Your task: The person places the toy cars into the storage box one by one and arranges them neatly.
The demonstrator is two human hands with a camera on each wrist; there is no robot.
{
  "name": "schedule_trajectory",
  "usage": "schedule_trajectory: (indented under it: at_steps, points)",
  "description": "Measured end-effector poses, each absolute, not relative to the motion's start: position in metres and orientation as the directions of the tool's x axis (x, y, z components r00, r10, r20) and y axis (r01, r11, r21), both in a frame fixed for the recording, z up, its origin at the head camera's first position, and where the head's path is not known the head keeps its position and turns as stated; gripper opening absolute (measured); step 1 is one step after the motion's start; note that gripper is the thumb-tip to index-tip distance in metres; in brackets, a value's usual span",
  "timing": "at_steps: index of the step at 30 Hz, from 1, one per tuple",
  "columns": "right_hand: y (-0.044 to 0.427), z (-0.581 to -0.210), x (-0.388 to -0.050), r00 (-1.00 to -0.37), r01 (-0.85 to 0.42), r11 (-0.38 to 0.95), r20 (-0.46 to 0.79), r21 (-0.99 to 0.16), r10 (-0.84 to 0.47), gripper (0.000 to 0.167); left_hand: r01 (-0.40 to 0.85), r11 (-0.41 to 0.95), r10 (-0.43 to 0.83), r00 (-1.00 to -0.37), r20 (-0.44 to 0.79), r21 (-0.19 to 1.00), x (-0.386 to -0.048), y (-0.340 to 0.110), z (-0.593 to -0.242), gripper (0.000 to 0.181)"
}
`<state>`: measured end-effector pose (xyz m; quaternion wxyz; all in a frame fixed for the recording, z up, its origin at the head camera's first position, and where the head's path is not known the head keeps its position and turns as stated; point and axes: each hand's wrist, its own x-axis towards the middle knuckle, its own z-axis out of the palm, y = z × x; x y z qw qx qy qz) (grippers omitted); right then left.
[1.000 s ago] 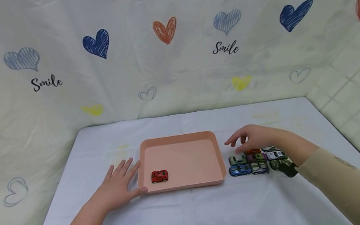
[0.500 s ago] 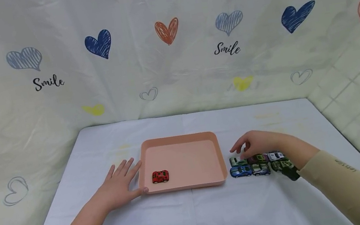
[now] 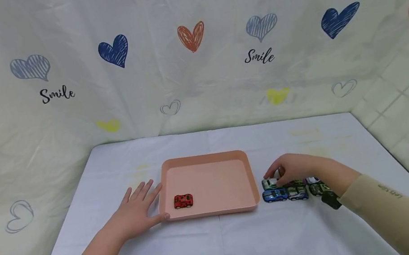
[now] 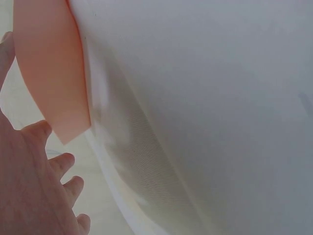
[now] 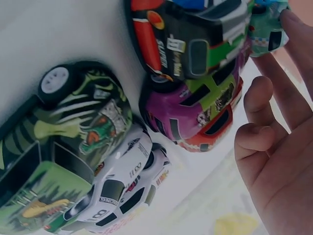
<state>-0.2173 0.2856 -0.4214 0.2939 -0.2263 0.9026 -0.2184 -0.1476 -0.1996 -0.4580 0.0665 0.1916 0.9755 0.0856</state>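
A pink tray [image 3: 213,178] lies on the white table, with a red toy car [image 3: 183,201] in its front left part. My left hand [image 3: 131,213] rests against the tray's left edge, fingers spread; in the left wrist view its thumb and index finger meet the tray wall [image 4: 54,68]. To the right of the tray, my right hand [image 3: 297,166] pinches a light green toy car [image 3: 269,183] at the left end of the cluster. The right wrist view shows that car, teal-green, between the fingers [image 5: 296,29], partly hidden.
Beside the green car sit a blue toy car [image 3: 275,195] and a dark patterned one [image 3: 297,193]. A purple toy car [image 5: 166,110], a camouflage-green one [image 5: 98,112] and several others stand close together under the right hand. A heart-printed cloth [image 3: 196,79] hangs behind.
My right hand has come down onto the light green toy car, and its thumb and index finger have closed around it. The left hand stays at the tray.
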Motion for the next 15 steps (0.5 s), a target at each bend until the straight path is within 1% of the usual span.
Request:
schedule_trajectory:
  at_steps: [15]
  points:
    - [0.2801, -0.4268, -0.2154, -0.741, -0.351, 0.817, -0.398, -0.457, -0.541, 0.033, 0.367, 0.908, 0.392, -0.915, -0.100, 0.204, -0.1475, -0.1999, -0.4570, 0.097]
